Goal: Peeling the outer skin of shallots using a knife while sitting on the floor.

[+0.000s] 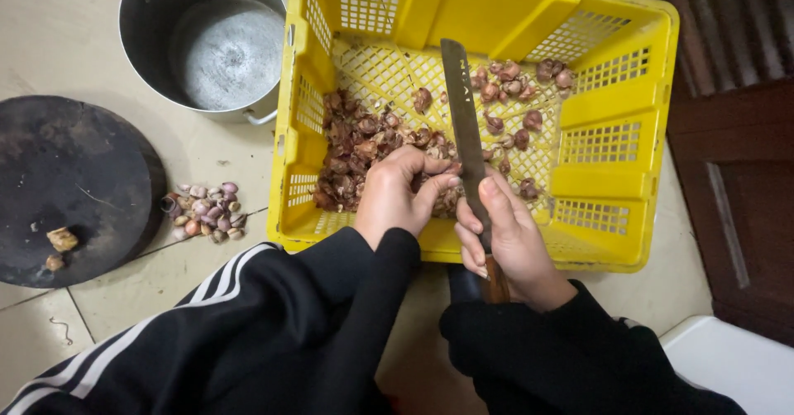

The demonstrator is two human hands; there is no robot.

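In the head view, the right hand (506, 241) is wrapped tightly around the wooden handle of a knife (465, 138), whose long blade points away over the yellow crate (616, 142). The left hand (399, 192), just left of the blade inside the crate, pinches a shallot among the shallots (364, 138) and peel lying there. Left of the crate sit a small heap of peeled shallots (207, 212), a round dark board (70, 188) and a metal pot (211, 39).

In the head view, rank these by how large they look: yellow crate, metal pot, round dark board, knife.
1. Yellow crate, clearly the largest.
2. Metal pot and round dark board look about alike; both are cut off by the frame, so no ranking.
3. Knife, held in the right hand, is the smallest.
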